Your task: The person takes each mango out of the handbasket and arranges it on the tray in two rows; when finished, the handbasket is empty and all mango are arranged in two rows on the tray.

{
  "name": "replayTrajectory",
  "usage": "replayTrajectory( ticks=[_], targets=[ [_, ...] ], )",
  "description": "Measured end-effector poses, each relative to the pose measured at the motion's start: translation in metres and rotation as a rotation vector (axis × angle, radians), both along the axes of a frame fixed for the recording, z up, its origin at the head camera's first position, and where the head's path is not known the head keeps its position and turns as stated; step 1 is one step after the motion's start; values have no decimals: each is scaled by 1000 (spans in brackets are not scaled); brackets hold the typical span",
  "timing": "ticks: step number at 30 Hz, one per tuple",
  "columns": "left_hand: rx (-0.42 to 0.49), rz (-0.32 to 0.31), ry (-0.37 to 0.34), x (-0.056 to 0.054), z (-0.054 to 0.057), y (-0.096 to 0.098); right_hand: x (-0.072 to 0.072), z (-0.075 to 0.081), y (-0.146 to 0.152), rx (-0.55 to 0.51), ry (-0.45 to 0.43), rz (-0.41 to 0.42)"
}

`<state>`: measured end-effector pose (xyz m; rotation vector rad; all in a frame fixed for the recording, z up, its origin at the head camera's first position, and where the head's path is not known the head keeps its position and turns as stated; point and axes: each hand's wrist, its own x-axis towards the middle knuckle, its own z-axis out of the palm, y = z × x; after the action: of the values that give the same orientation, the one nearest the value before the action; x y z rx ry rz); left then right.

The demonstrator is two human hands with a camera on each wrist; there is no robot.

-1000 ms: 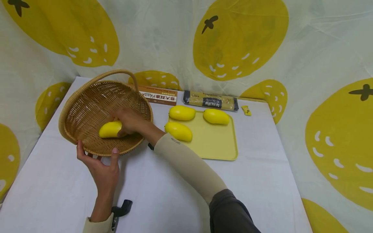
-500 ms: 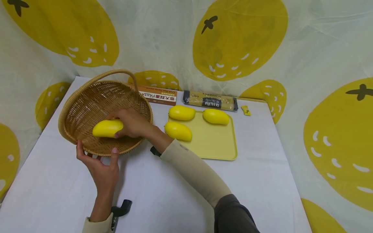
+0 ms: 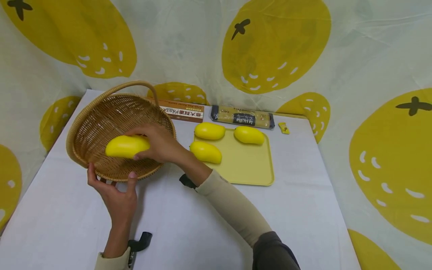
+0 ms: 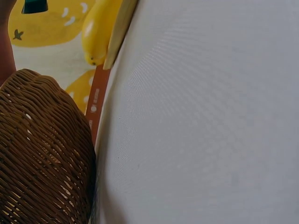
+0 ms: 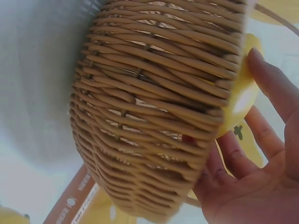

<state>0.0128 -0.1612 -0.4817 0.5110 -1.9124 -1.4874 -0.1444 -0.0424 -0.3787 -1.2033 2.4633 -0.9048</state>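
A wicker basket [image 3: 101, 123] with an arched handle stands on the left of the table, tilted so its opening faces me. My left hand [image 3: 118, 198] holds its near rim, thumb on the rim and fingers partly hidden beneath. My right hand [image 3: 162, 144] grips a yellow mango [image 3: 125, 146] at the basket's opening. In the right wrist view the thumb and fingers of the right hand [image 5: 261, 154] are round the mango [image 5: 243, 98], partly hidden by the basket wall [image 5: 154, 84]. The left wrist view shows the basket's woven side [image 4: 42, 154].
Right of the basket, a pale yellow tray [image 3: 249, 168] bears three mangoes [image 3: 206, 152]. Behind it lie a pasta box [image 3: 183, 111], a spaghetti packet [image 3: 243, 116] and a small yellow wrapped sweet [image 3: 284, 128]. A fruit-print cloth [image 3: 189, 45] hangs at the back.
My right hand has lifted the mango from deeper in the basket towards its opening, and more of the mango shows. The left hand and basket have stayed in place.
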Motion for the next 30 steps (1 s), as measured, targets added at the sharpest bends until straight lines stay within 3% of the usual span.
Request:
replayTrajectory(
  ticks=[13, 21, 30],
  targets=[
    [-46, -12, 9, -2, -8, -7, 16, 19, 47, -164, -100, -126],
    [-19, -2, 17, -4, -2, -7, 16, 17, 83, -345, -59, -156],
    [-29, -23, 19, -6, 0, -13, 12, 16, 125, -371, -94, -253]
  ],
)
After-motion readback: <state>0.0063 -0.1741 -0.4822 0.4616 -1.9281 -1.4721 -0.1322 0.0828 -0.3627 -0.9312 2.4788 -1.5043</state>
